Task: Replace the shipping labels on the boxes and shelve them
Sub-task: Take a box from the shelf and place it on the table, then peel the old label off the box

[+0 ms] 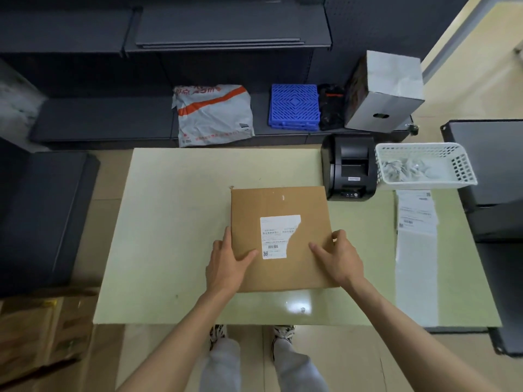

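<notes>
Pale green table (169,250) on beige tiled floor (113,176); dark shelving (85,38) behind.

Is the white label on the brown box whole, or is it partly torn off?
Partly torn. The label on the box has a jagged right edge; its lower right part is missing and bare cardboard shows there.

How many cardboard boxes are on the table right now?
1. The brown box lies flat near the middle of the table, with a torn label on top. The left hand and right hand rest on it. None seems hidden.
</notes>
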